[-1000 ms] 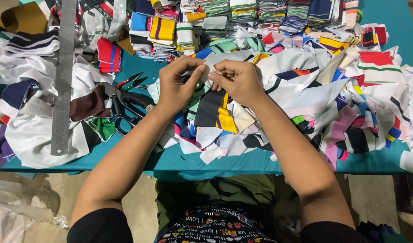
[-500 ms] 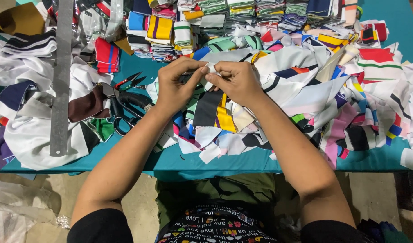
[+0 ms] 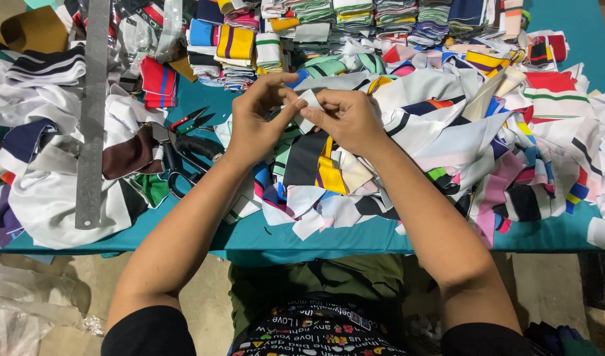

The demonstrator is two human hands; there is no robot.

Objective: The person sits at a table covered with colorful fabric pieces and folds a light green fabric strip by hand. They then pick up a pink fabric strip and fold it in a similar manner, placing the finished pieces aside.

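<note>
Left hand (image 3: 257, 122) and right hand (image 3: 345, 118) pinched shut on small white fabric scrap (image 3: 310, 100) above desk (image 3: 355, 240); same grip as earlier, hands barely shifted

Teal table (image 3: 355, 240) heaped with cloth.
Covered in striped fabric scraps (image 3: 487, 151), folded stacks (image 3: 355, 13), a metal ruler (image 3: 91, 112), black scissors (image 3: 183, 148).

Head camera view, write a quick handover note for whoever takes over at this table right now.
Left hand and right hand meet over the table, both pinching one small white fabric piece.
Loose mixed scraps lie heaped under the hands.
Scissors lie just left of the left hand; metal ruler further left.
Folded stacks line the far edge, so some sorting looks done; the big loose heap remains.
</note>
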